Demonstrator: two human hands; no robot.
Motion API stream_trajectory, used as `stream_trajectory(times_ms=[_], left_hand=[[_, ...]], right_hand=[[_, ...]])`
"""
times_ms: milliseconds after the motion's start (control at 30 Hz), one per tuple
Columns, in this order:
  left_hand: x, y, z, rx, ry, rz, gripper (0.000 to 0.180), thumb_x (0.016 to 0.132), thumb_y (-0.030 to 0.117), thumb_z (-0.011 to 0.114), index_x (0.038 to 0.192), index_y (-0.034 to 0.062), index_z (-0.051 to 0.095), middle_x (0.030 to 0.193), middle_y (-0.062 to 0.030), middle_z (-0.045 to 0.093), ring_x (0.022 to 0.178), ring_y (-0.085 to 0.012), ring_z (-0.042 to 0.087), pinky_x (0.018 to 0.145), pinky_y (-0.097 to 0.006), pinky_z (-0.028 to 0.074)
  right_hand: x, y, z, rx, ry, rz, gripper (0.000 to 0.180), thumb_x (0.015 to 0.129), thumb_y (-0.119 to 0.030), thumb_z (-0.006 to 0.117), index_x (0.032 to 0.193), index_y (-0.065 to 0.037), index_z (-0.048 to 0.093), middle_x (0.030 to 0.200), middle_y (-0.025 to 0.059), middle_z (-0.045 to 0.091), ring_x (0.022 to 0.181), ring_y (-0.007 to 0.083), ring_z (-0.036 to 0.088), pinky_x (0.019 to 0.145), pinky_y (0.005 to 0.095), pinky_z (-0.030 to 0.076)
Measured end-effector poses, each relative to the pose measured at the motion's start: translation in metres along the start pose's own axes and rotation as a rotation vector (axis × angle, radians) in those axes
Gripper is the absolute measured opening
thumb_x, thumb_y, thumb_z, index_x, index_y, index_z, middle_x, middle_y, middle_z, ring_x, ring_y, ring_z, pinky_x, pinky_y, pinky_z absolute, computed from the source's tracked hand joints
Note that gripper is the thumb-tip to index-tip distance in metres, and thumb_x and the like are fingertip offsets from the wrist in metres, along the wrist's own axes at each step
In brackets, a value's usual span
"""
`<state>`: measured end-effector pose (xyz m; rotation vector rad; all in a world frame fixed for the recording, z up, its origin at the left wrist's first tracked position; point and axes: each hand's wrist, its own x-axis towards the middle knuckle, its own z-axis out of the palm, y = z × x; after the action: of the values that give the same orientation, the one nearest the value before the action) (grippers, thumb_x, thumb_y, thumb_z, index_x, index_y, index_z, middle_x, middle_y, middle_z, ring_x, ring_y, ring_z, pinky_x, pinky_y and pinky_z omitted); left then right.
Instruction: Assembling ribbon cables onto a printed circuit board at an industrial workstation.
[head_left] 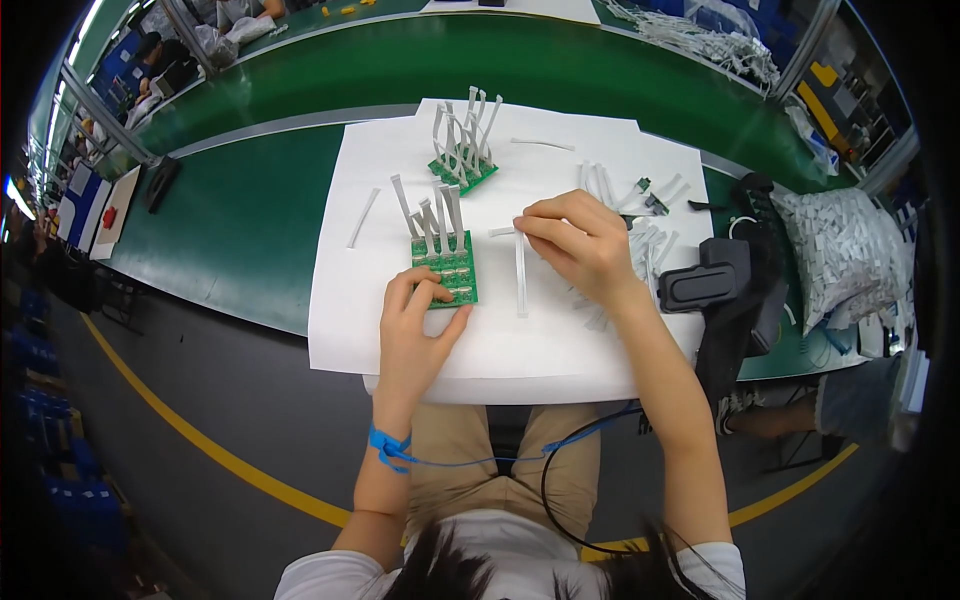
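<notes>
My left hand (412, 318) grips the lower left part of a green circuit board (461, 276), with the fingers on its face and the thumb at its near edge. Several white flat cables (443, 215) stand up from the board's far rows of connectors. To the right, my right hand (583, 243) pinches a white flat ribbon cable (521, 278) by its far end; the strip runs down toward me over the paper. A short white piece (501, 232) shows beside those fingertips; whether it belongs to the same cable I cannot tell.
Behind stands a second green board (464, 178) with upright cables. Loose cables (650, 245) lie beyond my right hand, single ones (363, 218) elsewhere on white paper (345, 330). At right are a black device (705, 278) and a bag of white parts (848, 250). A blue wrist strap (388, 447) trails a cord.
</notes>
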<state>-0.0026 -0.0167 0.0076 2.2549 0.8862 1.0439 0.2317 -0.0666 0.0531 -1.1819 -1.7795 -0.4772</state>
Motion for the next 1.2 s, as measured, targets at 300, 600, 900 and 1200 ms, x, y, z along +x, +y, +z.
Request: stream_trajectory(times_ms=[300, 600, 900, 1200], left_hand=[[-0.005, -0.001, 0.007, 0.003, 0.092, 0.049, 0.024, 0.072, 0.002, 0.082, 0.087, 0.0018, 0.063, 0.11, -0.0116, 0.06, 0.112, -0.0303, 0.061, 0.089, -0.039, 0.053], [-0.004, -0.001, 0.006, -0.05, 0.037, 0.044, 0.023, 0.072, 0.003, 0.082, 0.086, 0.0028, 0.064, 0.111, -0.0111, 0.062, 0.115, -0.0324, 0.061, 0.09, -0.041, 0.054], [-0.004, -0.005, 0.007, -0.029, 0.048, 0.092, 0.024, 0.074, 0.007, 0.082, 0.088, 0.0057, 0.062, 0.112, -0.0102, 0.06, 0.114, -0.0324, 0.061, 0.087, -0.041, 0.055], [-0.004, -0.005, 0.006, -0.021, 0.039, 0.089, 0.024, 0.074, 0.007, 0.081, 0.088, 0.0062, 0.062, 0.111, -0.0089, 0.06, 0.115, -0.0322, 0.061, 0.087, -0.041, 0.055]], right_hand=[[-0.007, -0.016, 0.019, 0.193, -0.049, 0.224, 0.02, 0.073, 0.003, 0.078, 0.091, -0.004, 0.075, 0.085, 0.0062, 0.072, 0.072, 0.0158, 0.067, 0.063, 0.0263, 0.053], [-0.012, -0.014, 0.04, 0.476, -0.336, 0.863, 0.015, 0.086, -0.011, 0.076, 0.09, 0.003, 0.071, 0.083, 0.0031, 0.071, 0.073, 0.0059, 0.057, 0.066, 0.0226, 0.047], [-0.006, -0.019, 0.032, 0.527, -0.47, 0.873, 0.015, 0.085, -0.012, 0.077, 0.087, 0.002, 0.073, 0.079, -0.0002, 0.067, 0.068, 0.004, 0.051, 0.061, 0.0218, 0.041], [-0.008, -0.021, 0.037, 0.472, -0.46, 0.805, 0.016, 0.082, -0.015, 0.078, 0.086, 0.0, 0.074, 0.073, 0.0002, 0.065, 0.064, 0.0055, 0.049, 0.058, 0.0223, 0.04]])
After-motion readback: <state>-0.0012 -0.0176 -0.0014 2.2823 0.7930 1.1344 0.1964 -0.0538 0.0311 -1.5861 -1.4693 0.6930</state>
